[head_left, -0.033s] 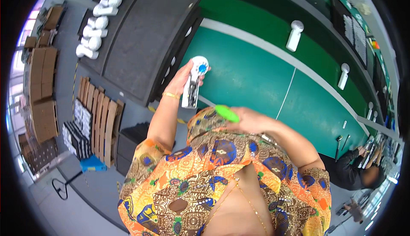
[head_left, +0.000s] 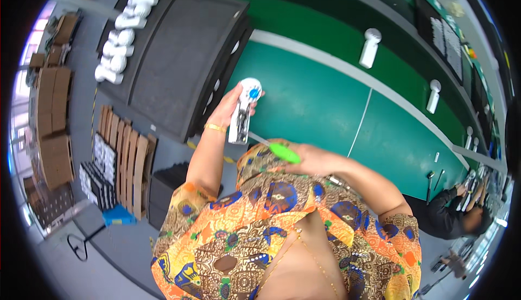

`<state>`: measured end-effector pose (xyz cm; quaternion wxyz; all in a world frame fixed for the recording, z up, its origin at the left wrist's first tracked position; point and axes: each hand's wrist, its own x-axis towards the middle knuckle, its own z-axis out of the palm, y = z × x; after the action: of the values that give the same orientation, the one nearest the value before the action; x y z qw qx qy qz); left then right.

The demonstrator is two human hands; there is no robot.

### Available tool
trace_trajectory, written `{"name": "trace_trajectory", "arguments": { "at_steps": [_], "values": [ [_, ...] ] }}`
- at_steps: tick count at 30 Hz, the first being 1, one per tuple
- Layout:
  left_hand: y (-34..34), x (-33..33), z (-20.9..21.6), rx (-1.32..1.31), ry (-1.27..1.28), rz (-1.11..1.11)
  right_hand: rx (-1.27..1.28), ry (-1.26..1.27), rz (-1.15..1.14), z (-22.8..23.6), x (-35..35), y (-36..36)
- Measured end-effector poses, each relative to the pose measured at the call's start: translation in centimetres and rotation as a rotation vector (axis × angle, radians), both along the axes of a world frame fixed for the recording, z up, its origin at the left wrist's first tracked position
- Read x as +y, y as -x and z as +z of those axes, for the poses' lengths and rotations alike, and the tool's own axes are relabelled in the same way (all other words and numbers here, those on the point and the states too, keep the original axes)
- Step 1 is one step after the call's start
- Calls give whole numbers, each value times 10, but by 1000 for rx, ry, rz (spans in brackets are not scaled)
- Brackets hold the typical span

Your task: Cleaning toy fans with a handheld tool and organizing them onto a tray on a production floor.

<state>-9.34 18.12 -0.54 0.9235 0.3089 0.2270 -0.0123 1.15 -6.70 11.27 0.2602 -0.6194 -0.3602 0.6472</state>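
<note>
My left hand (head_left: 228,108) grips a white handheld fan (head_left: 239,123) at the left end of the green work surface. Its round head has a blue centre and points away from me. The handle's upper side is uncovered, showing dark parts inside. Closer to my body, my right hand (head_left: 315,160) is closed on a green-handled screwdriver (head_left: 285,153). The thin grey shaft points left toward the lower end of the fan's handle. Whether its tip touches the fan, I cannot tell.
Several white fans stand along the green bench (head_left: 309,102), one at its far side (head_left: 370,49). Left are a large black case (head_left: 182,55), more white fans (head_left: 120,45), wooden pallets (head_left: 125,159) and cardboard boxes (head_left: 54,104). A co-worker in dark clothing (head_left: 448,218) is at the right.
My right hand has moved slightly left and down; the screwdriver's shaft now shows plainly, angled toward the fan. The fan has shifted a little toward me, and the whole view has tilted slightly.
</note>
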Motion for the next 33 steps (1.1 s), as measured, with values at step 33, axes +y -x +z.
{"name": "trace_trajectory", "arguments": {
  "at_steps": [33],
  "values": [
    [-143,231,63,376,-2434,598,-164,-111,-255,-163,-19,-94]
  ]
}}
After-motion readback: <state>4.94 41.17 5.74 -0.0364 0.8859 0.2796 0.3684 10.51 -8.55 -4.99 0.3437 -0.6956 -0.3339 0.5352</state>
